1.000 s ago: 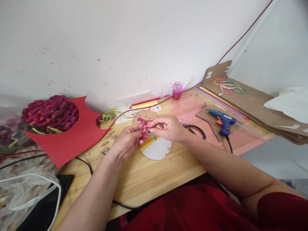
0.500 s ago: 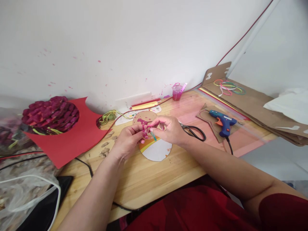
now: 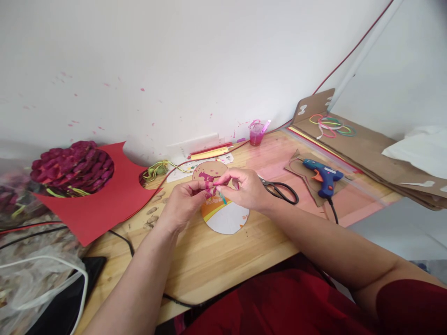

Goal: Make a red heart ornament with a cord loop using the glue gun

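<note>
My left hand (image 3: pixel 182 203) and my right hand (image 3: pixel 247 188) meet above the middle of the wooden table, thumbs and fingers pinched together. A short teal cord (image 3: pixel 222 199) hangs down from between their fingertips. The fingertips are stained magenta, and whatever else they hold is too small to make out. Below them lies a flat cardboard cutout (image 3: pixel 227 221), round and white-and-orange at the near end, brown with magenta stains at the far end. Scissors (image 3: pixel 284 191) with black handles rest just right of my right hand, their blades partly hidden by it.
To the right, a blue glue gun (image 3: pixel 328 180) lies on a cardboard piece. Looped colored cords (image 3: pixel 331 125) sit on cardboard behind it. A cup of magenta paint (image 3: pixel 256 136) stands by the wall. At left are red paper (image 3: pixel 104 207), a magenta petaled piece (image 3: pixel 75 163) and green yarn (image 3: pixel 156 170).
My fingertips have shifted slightly and drawn closer around what they pinch. The view has moved a little; the things on the table stay in place.
</note>
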The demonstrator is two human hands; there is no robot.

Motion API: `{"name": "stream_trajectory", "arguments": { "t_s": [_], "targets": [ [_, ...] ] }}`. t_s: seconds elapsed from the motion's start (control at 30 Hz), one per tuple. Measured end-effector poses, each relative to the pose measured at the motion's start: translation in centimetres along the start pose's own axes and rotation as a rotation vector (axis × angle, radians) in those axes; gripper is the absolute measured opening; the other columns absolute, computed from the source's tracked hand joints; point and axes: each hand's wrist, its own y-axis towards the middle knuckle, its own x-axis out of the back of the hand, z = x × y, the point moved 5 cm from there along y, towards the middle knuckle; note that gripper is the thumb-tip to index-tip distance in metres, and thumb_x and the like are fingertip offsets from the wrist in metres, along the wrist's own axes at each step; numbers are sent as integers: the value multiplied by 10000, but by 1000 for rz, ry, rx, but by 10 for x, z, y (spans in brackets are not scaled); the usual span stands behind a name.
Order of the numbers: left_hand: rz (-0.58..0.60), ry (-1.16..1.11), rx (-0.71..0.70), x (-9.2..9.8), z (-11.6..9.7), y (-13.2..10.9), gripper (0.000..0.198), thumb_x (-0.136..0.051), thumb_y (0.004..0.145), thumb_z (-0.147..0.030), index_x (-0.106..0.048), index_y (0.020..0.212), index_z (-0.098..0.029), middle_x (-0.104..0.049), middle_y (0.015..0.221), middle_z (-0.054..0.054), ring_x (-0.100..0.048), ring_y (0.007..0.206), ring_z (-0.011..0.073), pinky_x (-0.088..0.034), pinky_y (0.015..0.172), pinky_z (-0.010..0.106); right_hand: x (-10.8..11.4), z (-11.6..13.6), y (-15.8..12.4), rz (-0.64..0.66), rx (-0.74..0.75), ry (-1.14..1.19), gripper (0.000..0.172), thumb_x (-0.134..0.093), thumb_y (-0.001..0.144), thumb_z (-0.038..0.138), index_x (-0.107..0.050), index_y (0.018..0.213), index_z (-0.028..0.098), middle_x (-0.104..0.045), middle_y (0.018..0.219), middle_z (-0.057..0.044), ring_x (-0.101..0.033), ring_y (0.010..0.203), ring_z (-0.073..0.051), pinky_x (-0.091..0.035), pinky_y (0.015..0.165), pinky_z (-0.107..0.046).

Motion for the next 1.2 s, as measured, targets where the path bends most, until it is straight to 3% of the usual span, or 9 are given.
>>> {"name": "stream_trajectory", "arguments": {
  "t_s": [0.1,0.17,0.33,0.6,0.8,1.2],
  "targets": [
    [-13,25,23,4,2,1,312,-901,575,-334,-790,815,-167,-727,746,36,-542,587,98,-403,523,217,0,3,0,5,19,1,68,-693,756,216,-734,800,184,-687,699,2,-353,449,-57,-270,433,-228],
    [-4,3,39,3,3,1,319,-906,568,-340,-787,808,-167,-726,755,37,-528,567,92,-383,486,210,0,4,0,11,12,3,75,-681,753,203,-732,804,183,-688,699,4,-366,444,-55,-281,430,-225],
    [5,-52,44,-1,2,0,327,-912,565,-333,-774,788,-139,-725,740,48,-612,657,123,-502,666,255,-1,3,-1,28,-11,40,78,-673,759,212,-720,811,178,-666,679,9,-380,431,-53,-273,413,-224],
    [-31,-46,-35,0,1,0,280,-888,585,-331,-747,737,-143,-687,680,18,-585,595,112,-482,642,258,-4,-2,-1,53,-18,69,113,-679,803,254,-717,889,190,-714,798,-10,-438,472,-62,-321,446,-229],
    [-80,31,-107,5,-3,1,205,-846,641,-310,-746,736,-159,-679,702,14,-564,638,116,-472,675,260,-2,-3,1,77,-35,63,240,-709,791,271,-705,1019,196,-733,891,-23,-435,470,-54,-348,454,-223],
    [-264,292,-211,18,-9,-1,109,-721,762,-298,-714,738,-192,-653,657,-14,-543,645,133,-400,648,248,12,1,7,-7,10,-116,165,-668,781,183,-721,936,199,-724,877,-11,-466,528,-83,-391,504,-239]
  ]
}}
